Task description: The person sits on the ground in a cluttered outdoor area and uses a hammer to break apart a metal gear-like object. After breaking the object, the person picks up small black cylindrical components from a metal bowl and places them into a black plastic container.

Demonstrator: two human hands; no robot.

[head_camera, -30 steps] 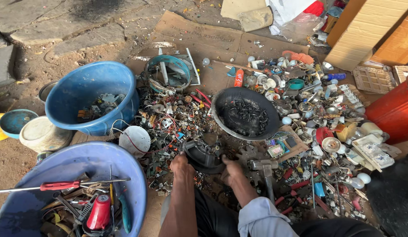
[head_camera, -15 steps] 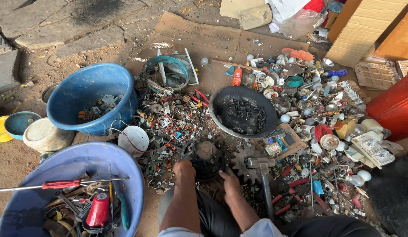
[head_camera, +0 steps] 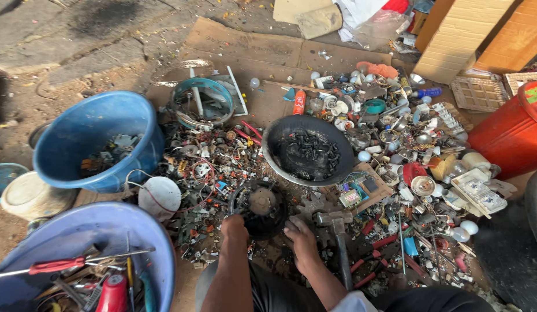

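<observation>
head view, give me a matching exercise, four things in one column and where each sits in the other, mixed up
Things:
1. hammer
2. red-handled screwdriver
3. black screws
4. red barrel

Places:
a. in the dark round pan
b. at the right edge of the view
c. across the near blue tub
d. just right of the right hand

Pairs: 1-d, 2-c, 3-a, 4-b

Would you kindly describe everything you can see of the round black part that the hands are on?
The round black part is a dark, dirty disc, seemingly metal, with a duller grey-brown hub at its centre. It lies flat on the ground amid small scrap, just below the black bowl. The left hand grips its lower left edge; the right hand rests at its lower right edge. A hammer lies beside it.
</observation>
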